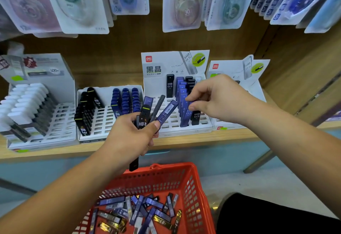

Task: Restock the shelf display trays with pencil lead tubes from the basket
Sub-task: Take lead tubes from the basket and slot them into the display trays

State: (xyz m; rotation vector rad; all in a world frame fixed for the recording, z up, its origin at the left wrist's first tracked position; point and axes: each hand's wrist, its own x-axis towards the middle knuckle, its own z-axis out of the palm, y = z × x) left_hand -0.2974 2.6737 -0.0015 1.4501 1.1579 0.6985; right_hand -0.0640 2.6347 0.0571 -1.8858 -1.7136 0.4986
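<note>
My left hand (pixel 132 134) grips a fanned bunch of lead tubes (pixel 156 112), black and blue, just in front of the shelf. My right hand (pixel 214 99) pinches the top of a blue tube (pixel 185 115) that stands in the white display tray (pixel 195 126) with the "HB 0.5" header card. That tray holds a row of blue tubes and a few black ones. Below, a red basket (pixel 191 184) contains several loose blue, black and gold tubes (pixel 140 211).
Left of it stand a tray of black and dark-blue tubes (pixel 103 121) and a tray of white and grey items (pixel 36 108). Another carded tray (pixel 239 78) sits behind my right hand. Blister packs of correction tape (pixel 77 2) hang overhead. The wooden shelf edge (pixel 203 139) runs across.
</note>
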